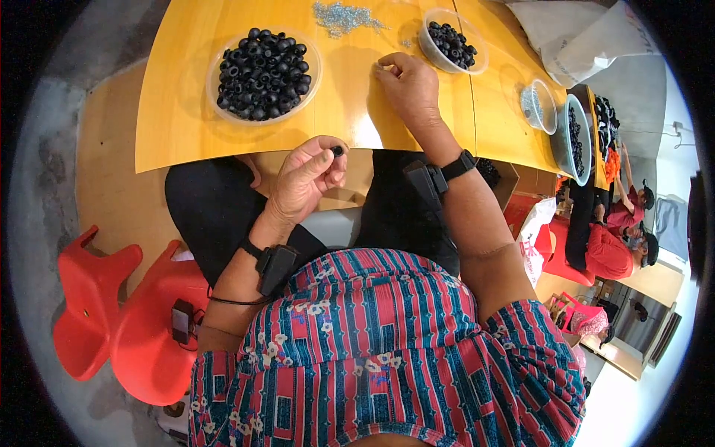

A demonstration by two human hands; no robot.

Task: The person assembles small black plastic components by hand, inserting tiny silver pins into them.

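My left hand (307, 177) is just off the table's near edge, its thumb and fingers pinching a small round black piece with a hole (337, 151). Over the tabletop, my right hand (410, 86) has thumb and forefinger pressed together; whatever is between them is too small to make out. A clear round tub (211, 95) heaped with the same kind of black pieces (264, 74) stands to the left. Beyond my right hand lies a loose pile of tiny silvery-blue pieces (344, 18). Close by that hand on the right, a smaller clear bowl (482, 54) holds more black pieces (451, 46).
Farther right on the yellow table (179, 127) are a small clear tub (538, 106) and a light-blue basin (583, 160) of dark pieces. White plastic sheeting (588, 41) covers the far right. Red chairs (97, 305) stand at left. Other people (614, 249) sit at right.
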